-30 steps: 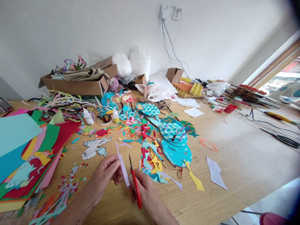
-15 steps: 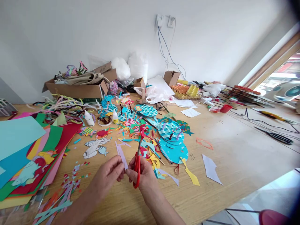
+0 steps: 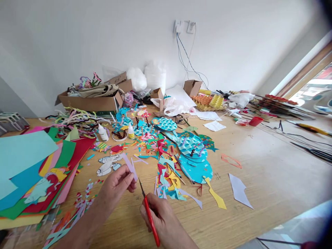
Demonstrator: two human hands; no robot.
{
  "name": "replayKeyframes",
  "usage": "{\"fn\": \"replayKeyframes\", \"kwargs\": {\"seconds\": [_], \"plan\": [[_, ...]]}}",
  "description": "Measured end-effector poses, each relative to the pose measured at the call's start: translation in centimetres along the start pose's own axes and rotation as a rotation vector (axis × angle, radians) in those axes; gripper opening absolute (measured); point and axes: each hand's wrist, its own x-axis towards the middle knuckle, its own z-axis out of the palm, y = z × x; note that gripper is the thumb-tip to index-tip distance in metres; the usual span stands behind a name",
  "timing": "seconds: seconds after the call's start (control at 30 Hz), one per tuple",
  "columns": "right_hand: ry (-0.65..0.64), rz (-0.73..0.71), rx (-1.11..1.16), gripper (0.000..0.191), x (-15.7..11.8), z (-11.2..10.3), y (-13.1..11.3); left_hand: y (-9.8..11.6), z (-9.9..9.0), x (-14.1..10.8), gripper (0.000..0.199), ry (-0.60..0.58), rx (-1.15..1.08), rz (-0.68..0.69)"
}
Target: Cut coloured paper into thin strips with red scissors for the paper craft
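Note:
A lilac paper strip (image 3: pixel 129 165) is pinched between the thumb and fingers of my left hand (image 3: pixel 119 185), pointing up and away. My right hand (image 3: pixel 161 215) grips red-handled scissors (image 3: pixel 148 211), their blades together and tipped toward the strip without touching it. Beyond my left hand lie cut-out paper fish (image 3: pixel 107 164) drawn in outline. Coloured paper scraps (image 3: pixel 168 176) are heaped just past my right hand, near a blue disc (image 3: pixel 198 169) with woven-paper pieces on it.
Stacked coloured paper (image 3: pixel 26 152) covers the left side, with thin cut strips (image 3: pixel 75 211) beside it. Glue bottles (image 3: pixel 103 132), a cardboard box (image 3: pixel 88 103) and egg trays (image 3: pixel 202 103) stand farther back. A yellow scrap (image 3: pixel 216 197) and a lilac piece (image 3: pixel 239 190) lie at right.
My right hand has drawn away from the strip and toward me, turning the scissors. The strip stays in my left hand. Another lilac scrap now lies by the heap. The view has shifted slightly.

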Motion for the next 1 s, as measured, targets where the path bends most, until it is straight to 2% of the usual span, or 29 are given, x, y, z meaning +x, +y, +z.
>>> {"fn": "replayKeyframes", "kwargs": {"seconds": [0.67,1.0], "plan": [[0.003,0.044,-0.035,0.026,0.34,-0.19,-0.86,-0.32,0.76,0.18,0.013,-0.035,0.026,-0.004],[0.006,0.034,-0.018,0.027,0.42,-0.1,-0.02,-0.49,0.9,0.23,0.014,-0.051,-0.019,-0.046]]}}
